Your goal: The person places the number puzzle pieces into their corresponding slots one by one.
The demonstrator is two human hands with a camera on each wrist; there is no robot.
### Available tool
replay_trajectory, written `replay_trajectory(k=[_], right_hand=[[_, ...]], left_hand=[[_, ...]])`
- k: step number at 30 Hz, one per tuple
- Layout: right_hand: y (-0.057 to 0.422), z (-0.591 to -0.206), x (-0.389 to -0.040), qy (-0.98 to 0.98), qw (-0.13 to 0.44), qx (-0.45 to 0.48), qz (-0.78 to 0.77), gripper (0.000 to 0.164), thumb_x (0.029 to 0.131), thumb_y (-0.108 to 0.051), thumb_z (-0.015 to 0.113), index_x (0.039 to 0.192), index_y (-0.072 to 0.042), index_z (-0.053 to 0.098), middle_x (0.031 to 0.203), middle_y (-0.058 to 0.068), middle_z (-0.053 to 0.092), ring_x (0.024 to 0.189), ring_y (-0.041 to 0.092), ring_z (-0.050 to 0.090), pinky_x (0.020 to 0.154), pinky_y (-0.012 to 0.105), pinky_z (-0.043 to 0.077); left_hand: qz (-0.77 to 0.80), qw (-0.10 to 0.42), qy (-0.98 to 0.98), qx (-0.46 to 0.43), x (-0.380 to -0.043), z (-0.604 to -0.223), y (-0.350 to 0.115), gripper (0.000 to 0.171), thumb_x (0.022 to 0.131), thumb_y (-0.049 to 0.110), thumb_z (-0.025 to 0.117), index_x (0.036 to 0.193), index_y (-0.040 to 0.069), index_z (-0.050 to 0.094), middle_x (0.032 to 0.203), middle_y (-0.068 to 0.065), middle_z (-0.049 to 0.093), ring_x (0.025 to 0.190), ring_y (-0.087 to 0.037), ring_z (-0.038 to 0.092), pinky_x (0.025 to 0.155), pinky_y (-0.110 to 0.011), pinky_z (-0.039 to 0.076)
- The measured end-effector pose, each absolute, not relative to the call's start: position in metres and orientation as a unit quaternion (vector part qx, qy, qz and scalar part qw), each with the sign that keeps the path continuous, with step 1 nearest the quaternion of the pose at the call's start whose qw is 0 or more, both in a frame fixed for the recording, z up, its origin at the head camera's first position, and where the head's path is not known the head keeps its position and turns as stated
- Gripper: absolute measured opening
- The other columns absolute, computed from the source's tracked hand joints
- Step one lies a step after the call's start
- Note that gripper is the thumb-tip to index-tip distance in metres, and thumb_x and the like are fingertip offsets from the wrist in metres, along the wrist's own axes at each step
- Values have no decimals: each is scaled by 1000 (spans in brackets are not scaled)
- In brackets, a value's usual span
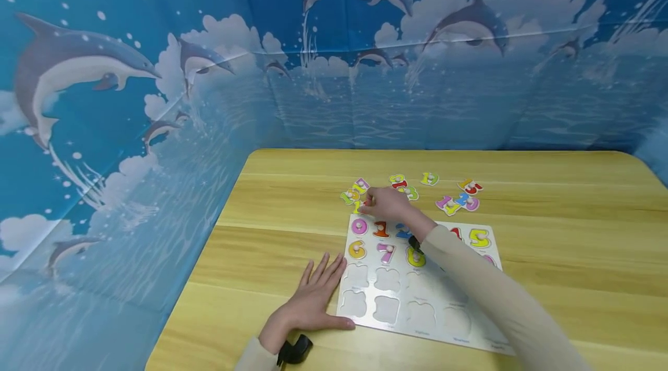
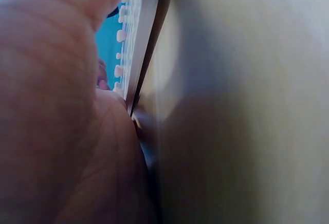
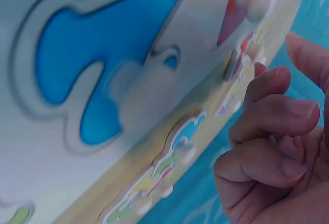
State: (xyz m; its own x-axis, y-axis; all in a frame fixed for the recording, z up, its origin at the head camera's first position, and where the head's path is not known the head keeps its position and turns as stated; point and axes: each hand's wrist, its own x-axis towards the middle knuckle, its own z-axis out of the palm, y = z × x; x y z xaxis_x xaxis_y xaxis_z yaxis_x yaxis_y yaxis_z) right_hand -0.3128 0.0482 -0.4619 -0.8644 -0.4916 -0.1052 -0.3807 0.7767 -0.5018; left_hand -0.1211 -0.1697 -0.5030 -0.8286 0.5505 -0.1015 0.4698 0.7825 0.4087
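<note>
A white number puzzle board [image 1: 366, 284] lies on the table, knobbed numbers filling its upper rows and hollow recesses showing below. My left hand [image 1: 313, 301] rests with fingers spread at its left edge, thumb along the near-left corner; the left wrist view shows the palm beside the board's edge [image 2: 146, 39]. Beyond the far-left corner, my right hand [image 1: 388, 204] reaches over a yellow-and-red number piece [image 1: 358, 207]. In the right wrist view, thumb and forefinger stand apart near a piece's knob [image 3: 255, 53], while the other fingers curl. The blue 2 [image 3: 67, 54] sits nearby in the board.
Loose number pieces lie behind the board: a group [image 1: 349, 196] at the left, green and red ones [image 1: 409, 192] in the middle, a green-yellow one [image 1: 430, 178] farther back, several [image 1: 459, 203] at the right. A dolphin-print curtain [image 1: 323, 104] borders the wooden table [image 1: 282, 214].
</note>
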Motion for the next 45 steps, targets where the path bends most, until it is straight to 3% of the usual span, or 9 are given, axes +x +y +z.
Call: replay_trajectory(k=[14,30,35,45], right_hand=[[25,-465,-322,957,162,-193,-143,30,93,-38,57,79,-13,52,65,3,51,57,18,50,58,35,37],[37,-470,-324,932,124,-253,-228,24,94,-29,54,78,-13,49,62,2,45,52,15,43,49,28,31],[49,-461,-306,915,128,-289,-252,24,95,-30,57,78,-14,49,60,0,47,49,14,45,48,28,31],[60,-459,-235,883,117,-392,-229,28,88,-28,65,68,-22,46,57,-12,43,49,4,41,45,24,29]], left_hand=[[192,109,938,268,-120,-503,-169,111,77,70,59,154,12,4,159,-2,0,143,-28,-6,111,-54,-3],[189,110,939,264,-121,-505,-170,112,76,71,59,154,13,3,159,1,-1,143,-26,-8,111,-52,-5],[193,110,937,269,-120,-506,-170,111,77,70,59,154,12,3,159,-1,0,143,-27,-7,111,-53,-4],[174,107,940,273,-122,-503,-172,110,78,71,56,153,10,4,159,-3,-1,143,-29,-7,111,-54,-3]])
